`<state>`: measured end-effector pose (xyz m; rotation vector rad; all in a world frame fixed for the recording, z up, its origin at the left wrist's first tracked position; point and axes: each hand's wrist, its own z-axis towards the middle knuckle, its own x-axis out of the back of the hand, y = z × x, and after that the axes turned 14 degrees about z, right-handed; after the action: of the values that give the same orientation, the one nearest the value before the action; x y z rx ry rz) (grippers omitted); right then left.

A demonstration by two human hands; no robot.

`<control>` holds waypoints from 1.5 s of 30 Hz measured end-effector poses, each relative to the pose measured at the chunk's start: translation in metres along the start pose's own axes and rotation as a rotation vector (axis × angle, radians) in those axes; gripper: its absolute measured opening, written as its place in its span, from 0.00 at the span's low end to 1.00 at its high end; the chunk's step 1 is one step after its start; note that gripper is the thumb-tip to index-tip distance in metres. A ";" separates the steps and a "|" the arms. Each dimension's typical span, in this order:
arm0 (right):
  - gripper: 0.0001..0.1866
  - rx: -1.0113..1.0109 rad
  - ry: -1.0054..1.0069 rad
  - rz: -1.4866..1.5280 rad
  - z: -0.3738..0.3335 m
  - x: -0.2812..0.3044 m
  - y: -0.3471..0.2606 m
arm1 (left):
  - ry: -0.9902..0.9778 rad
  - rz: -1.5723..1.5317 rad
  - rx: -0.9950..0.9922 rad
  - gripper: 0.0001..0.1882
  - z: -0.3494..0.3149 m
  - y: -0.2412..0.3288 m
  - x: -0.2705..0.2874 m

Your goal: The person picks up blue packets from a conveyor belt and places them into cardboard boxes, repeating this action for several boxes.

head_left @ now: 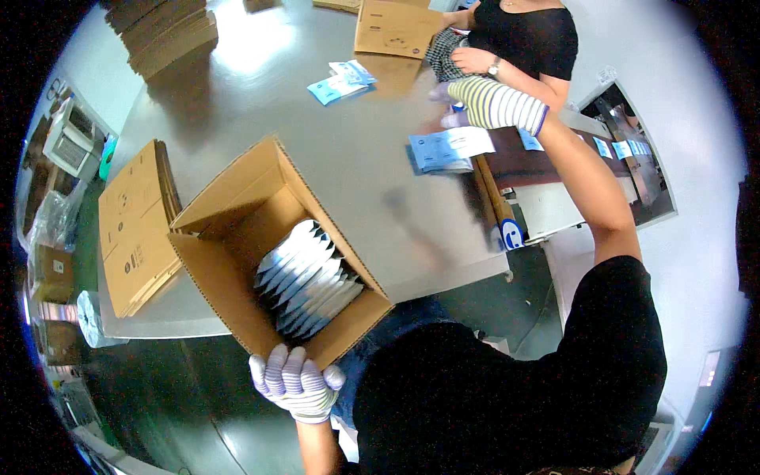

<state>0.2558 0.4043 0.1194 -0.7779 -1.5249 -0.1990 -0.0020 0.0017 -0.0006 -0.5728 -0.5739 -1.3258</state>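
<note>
An open cardboard box (218, 273) sits tilted at the table's front edge, with a row of white and blue flat packets (305, 277) standing on edge inside. My left hand (297, 384), in a striped knit glove, grips the box's near rim, its fingers bent over the cardboard. Stretched out far to the right, my right hand (487, 104) wears a matching glove. Its thumb and fingers are apart, and I see nothing held in them. Just below it lies a small pile of blue and white packets (439, 150) at the end of a conveyor belt.
Flattened cartons (134, 229) are stacked at the left, more cardboard (162, 39) at the far left. Two packets (340, 81) lie mid-table (348, 158). Opposite, another person (526, 43) is beside a carton (396, 30). The conveyor (538, 166) carries spaced packets on the right.
</note>
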 end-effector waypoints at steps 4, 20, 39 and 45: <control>0.20 -0.190 0.110 0.195 -0.021 -0.008 0.076 | -0.005 0.025 -0.005 0.09 0.003 -0.004 -0.002; 0.22 -0.768 -0.049 -0.415 -0.086 -0.039 0.234 | -0.018 0.092 0.032 0.12 0.008 0.005 0.001; 0.39 -0.205 -0.551 -0.094 0.048 -0.097 0.157 | -0.056 0.074 0.056 0.13 0.006 0.006 0.002; 0.23 -0.045 -0.271 -0.241 0.006 -0.131 0.076 | -0.049 0.048 0.062 0.12 0.004 0.004 0.003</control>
<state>0.2843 0.4195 -0.0288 -0.6747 -1.8780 -0.3179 0.0020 0.0024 0.0041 -0.5661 -0.6356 -1.2478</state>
